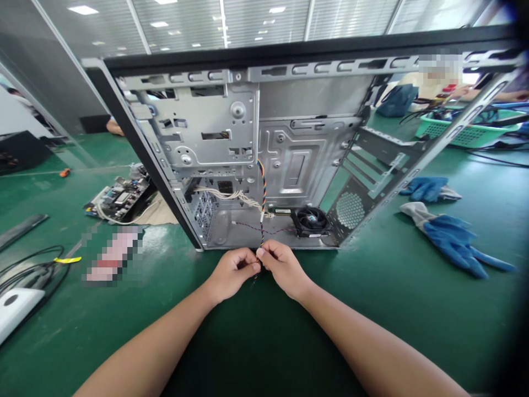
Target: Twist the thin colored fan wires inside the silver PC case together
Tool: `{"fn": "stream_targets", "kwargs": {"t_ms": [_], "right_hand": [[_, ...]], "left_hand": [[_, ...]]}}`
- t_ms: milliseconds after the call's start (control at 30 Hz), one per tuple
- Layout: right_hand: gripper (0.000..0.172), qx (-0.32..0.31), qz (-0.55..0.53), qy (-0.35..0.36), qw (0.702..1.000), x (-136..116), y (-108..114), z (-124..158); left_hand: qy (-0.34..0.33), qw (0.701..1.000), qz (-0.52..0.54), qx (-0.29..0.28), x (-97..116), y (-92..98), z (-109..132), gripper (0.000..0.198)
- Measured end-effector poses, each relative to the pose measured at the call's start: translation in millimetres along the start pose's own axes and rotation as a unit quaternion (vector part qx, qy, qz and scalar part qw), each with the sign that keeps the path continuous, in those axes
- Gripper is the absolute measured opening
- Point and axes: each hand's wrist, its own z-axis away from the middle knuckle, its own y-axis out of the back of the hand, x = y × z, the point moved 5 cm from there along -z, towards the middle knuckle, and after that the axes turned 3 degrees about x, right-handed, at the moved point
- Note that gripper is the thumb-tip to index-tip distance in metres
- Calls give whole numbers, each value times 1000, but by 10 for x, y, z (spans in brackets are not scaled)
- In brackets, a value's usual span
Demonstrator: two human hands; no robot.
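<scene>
An open metal computer case (289,138) stands on the green table with its side panel off. A twisted multicoloured cable (263,204) runs from inside the case down to its front edge. My left hand (233,271) and my right hand (283,267) meet just in front of the case, both pinched on the lower end of that cable. A small black fan (311,219) lies on the case floor just right of the cable. A bundle of pale wires (225,196) hangs inside to the left.
A circuit board (122,198) lies left of the case. Blue and white gloves (452,237) lie at the right, another pair (427,188) behind them. A green basket (467,132) sits far right. Black cables (33,267) and a white device (16,306) are at the near left.
</scene>
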Motion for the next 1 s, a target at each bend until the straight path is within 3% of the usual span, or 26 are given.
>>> {"fn": "stream_targets", "kwargs": {"t_ms": [367,1000], "right_hand": [[33,29,2,-17,999,35,5,-5],[33,15,10,-17,1000,-5,-2,-1]], "left_hand": [[14,1000,26,6,-9,-2,-4,29],[25,999,27,7,-8,-2,-5,30]]}}
